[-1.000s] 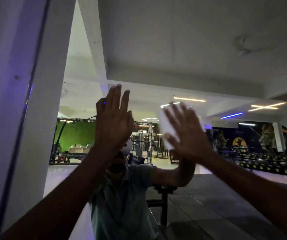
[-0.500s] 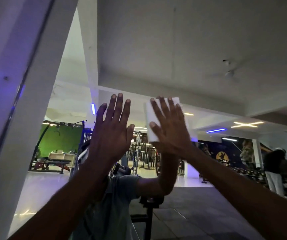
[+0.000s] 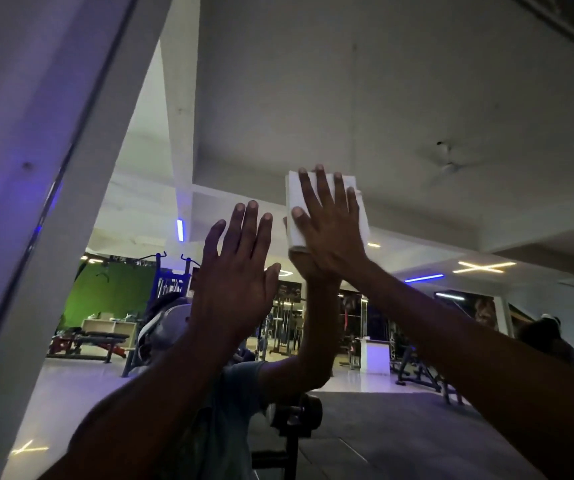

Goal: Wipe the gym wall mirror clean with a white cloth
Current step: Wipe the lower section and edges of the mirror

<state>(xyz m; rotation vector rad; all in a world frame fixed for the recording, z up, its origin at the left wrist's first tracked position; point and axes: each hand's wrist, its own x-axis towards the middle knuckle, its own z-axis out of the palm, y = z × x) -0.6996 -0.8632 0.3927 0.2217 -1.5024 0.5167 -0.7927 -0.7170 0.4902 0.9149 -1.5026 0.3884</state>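
Note:
The wall mirror (image 3: 417, 109) fills most of the view and reflects the gym, the ceiling and my own body. My right hand (image 3: 330, 223) presses a folded white cloth (image 3: 294, 194) flat against the glass with straight, spread fingers. The cloth shows above and to the left of that hand. My left hand (image 3: 235, 271) lies flat on the mirror just left of and below the cloth, fingers straight and pointing up. Both arms reach up from the bottom of the view.
The mirror's white frame and wall (image 3: 36, 168) run diagonally down the left side. In the reflection are a weight bench (image 3: 98, 341), racks and machines, a green wall (image 3: 112, 292) and another person (image 3: 548, 337) at the far right.
My right hand has slid the cloth upward and a little left on the glass. The left hand stays flat on the mirror, and my view has tilted up.

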